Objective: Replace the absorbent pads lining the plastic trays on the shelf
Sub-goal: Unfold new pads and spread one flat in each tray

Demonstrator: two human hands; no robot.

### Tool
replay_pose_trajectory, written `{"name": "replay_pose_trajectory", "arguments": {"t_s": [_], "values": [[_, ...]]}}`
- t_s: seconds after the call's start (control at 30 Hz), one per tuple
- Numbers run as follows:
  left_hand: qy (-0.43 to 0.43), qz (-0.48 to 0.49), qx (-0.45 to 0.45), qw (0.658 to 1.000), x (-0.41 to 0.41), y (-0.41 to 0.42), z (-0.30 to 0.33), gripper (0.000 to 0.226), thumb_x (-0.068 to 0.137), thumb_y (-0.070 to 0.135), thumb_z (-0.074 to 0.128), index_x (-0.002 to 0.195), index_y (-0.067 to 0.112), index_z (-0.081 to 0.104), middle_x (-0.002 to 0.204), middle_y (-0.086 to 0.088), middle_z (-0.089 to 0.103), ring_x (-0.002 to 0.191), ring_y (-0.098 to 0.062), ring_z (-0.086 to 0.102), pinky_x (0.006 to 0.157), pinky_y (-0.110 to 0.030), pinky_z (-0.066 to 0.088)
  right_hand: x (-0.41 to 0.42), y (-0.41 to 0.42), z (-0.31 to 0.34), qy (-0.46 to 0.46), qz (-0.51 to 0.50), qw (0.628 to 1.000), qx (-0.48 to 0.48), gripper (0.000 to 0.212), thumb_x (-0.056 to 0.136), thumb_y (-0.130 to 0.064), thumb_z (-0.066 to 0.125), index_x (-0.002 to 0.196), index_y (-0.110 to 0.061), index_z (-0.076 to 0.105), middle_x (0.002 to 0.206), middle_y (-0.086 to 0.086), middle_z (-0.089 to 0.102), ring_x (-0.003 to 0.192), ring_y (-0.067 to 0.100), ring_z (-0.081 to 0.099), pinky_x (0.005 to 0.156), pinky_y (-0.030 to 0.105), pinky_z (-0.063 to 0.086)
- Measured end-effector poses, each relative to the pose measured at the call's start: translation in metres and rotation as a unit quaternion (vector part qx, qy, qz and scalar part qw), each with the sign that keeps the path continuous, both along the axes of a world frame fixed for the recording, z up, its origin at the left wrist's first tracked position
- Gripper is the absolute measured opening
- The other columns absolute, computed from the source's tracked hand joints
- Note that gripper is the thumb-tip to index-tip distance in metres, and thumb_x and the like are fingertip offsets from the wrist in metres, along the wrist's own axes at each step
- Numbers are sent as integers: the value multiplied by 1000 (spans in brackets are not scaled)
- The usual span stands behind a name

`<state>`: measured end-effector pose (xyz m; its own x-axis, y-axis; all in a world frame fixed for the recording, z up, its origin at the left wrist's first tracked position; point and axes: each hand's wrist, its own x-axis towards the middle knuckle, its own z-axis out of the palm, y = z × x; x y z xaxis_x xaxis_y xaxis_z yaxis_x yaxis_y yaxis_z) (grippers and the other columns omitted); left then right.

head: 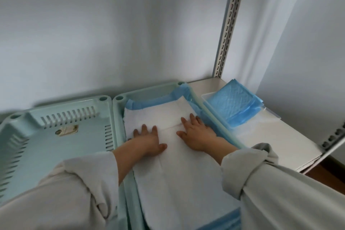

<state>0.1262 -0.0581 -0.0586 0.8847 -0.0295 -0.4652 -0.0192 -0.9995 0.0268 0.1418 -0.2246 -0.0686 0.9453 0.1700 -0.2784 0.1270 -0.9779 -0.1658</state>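
Both hands, left (149, 139) and right (196, 134), lie flat with fingers spread, pressing the pad (179, 173) into the middle tray (211, 117), grasping nothing; pad looks light, soft, crease-prone, best pinched at the blue edges beyond the fingertips.

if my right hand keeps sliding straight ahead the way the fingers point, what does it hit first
Probably the blue pad edge turned up against the far wall of the green tray. The right hand lies flat on the white pad, with only pad ahead before that; depth is uncertain.
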Motion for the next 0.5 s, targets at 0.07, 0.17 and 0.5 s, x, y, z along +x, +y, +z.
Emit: {"name": "replay_pose_trajectory", "arguments": {"t_s": [0.07,0.17,0.5], "values": [[37,-70,11,997,-34,-6,13,96,90,57,46,150,17,-17,157,-15,-20,146,-37,-9,118,-46,3,-31,-7,4,51,13,998,-22,69,98,-52,28,153,-25,-4,160,5,-14,148,25,-7,118,51,8],[67,-129,53,988,-75,-7,16,115,78,62,61,149,22,-21,156,-12,-23,145,-39,-10,118,-48,4,-66,-23,7,81,-2,995,-64,74,96,-52,37,153,-27,-4,160,5,-14,147,31,-7,117,51,10],[-68,-218,108,968,-145,-30,37,48,86,26,66,125,8,47,118,-10,54,103,-25,58,75,-31,41,-139,-16,52,62,6,983,-172,48,85,-18,67,129,-11,48,131,11,52,121,28,51,98,40,42]]}}
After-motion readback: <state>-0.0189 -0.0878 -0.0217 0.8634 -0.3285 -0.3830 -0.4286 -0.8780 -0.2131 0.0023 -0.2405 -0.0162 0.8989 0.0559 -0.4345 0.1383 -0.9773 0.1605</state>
